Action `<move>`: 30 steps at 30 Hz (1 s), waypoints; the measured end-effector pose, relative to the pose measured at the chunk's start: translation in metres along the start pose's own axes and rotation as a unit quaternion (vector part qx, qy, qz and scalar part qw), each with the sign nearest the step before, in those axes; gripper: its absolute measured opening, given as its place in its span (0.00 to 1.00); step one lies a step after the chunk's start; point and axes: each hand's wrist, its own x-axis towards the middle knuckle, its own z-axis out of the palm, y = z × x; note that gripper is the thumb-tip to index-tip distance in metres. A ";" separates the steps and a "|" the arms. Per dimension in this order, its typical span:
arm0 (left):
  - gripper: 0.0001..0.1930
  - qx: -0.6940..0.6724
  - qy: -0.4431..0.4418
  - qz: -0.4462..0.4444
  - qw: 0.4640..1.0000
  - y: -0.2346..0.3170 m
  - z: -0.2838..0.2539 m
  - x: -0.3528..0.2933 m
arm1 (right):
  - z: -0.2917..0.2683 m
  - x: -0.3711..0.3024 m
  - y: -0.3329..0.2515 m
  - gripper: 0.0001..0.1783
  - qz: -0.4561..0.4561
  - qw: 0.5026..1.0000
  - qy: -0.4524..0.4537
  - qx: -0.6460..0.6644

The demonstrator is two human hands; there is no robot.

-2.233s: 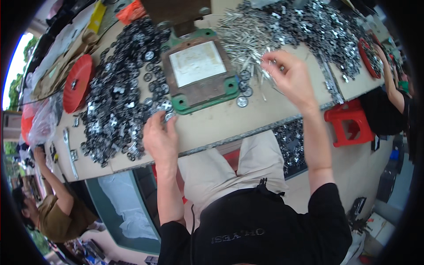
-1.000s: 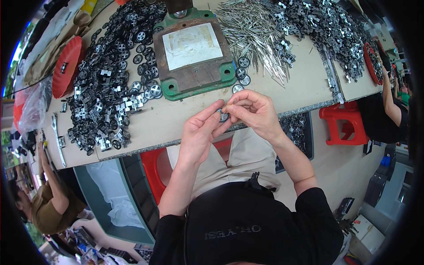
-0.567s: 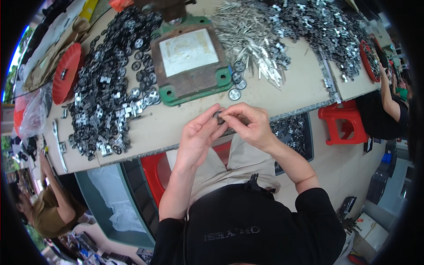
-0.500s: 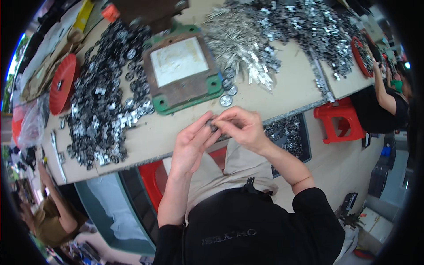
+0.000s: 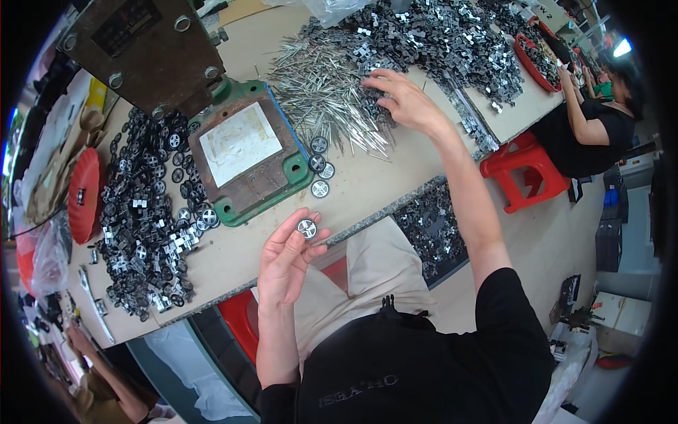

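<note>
A small black wheel (image 5: 306, 228) with silver spokes is held by the left hand (image 5: 282, 265), pinched between thumb and fingers, with its spoked face turned up, close to the front edge of the worktop (image 5: 367, 185). The right hand (image 5: 406, 102) is stretched toward the far edge, its fingers bent over small dark clips (image 5: 452, 42) next to the heap of thin metal pins (image 5: 311, 85); whether anything is gripped there cannot be told.

Between the hands, four loose wheels (image 5: 320, 188) are lined up beside the green base (image 5: 286, 182) of a press, on which a white plate (image 5: 240, 143) is fixed. To the left of the base, a large heap of wheels and clips (image 5: 138, 226) is spread down to the front edge. Toward the front left corner a spanner (image 5: 94, 304) is laid, and farther back on that side a red dish (image 5: 85, 194) is seen. Another red dish (image 5: 540, 63) is placed toward the right end, filled with parts.
</note>
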 end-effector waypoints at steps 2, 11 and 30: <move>0.20 0.000 -0.002 -0.001 1.000 0.001 -0.001 0.000 | 0.000 0.008 0.009 0.19 -0.101 0.985 -0.070 -0.120; 0.19 -0.011 -0.006 0.008 1.000 0.000 -0.003 -0.001 | -0.011 0.004 0.010 0.19 -0.003 0.998 -0.062 0.008; 0.18 0.003 0.053 0.044 0.998 -0.009 0.013 0.000 | 0.000 -0.061 -0.094 0.19 0.223 0.832 0.059 0.505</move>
